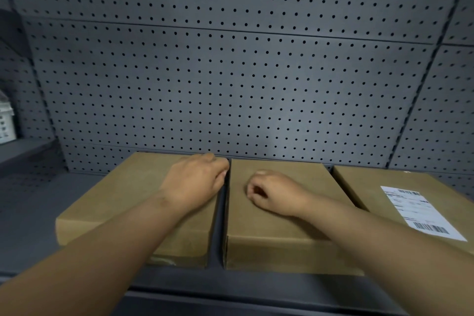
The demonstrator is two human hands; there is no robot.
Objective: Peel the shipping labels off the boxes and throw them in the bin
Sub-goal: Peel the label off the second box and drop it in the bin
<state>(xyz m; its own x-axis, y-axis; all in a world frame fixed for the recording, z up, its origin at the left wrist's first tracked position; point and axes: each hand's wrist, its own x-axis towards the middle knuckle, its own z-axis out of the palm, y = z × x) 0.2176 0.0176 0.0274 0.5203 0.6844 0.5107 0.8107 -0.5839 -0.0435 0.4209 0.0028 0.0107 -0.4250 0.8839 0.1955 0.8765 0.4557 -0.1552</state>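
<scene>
Perforated grey pegboard (230, 72) backs three flat, matte cardboard boxes (277, 226).

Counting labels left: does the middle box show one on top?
No, the middle box top is bare cardboard; only the right box shows a label.

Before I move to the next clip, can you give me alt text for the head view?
Three brown cardboard boxes sit side by side on a grey shelf before a pegboard wall; only the right box shows a white shipping label. The left hand rests on the left box, the right hand, fingers curled, on the middle box.
</scene>
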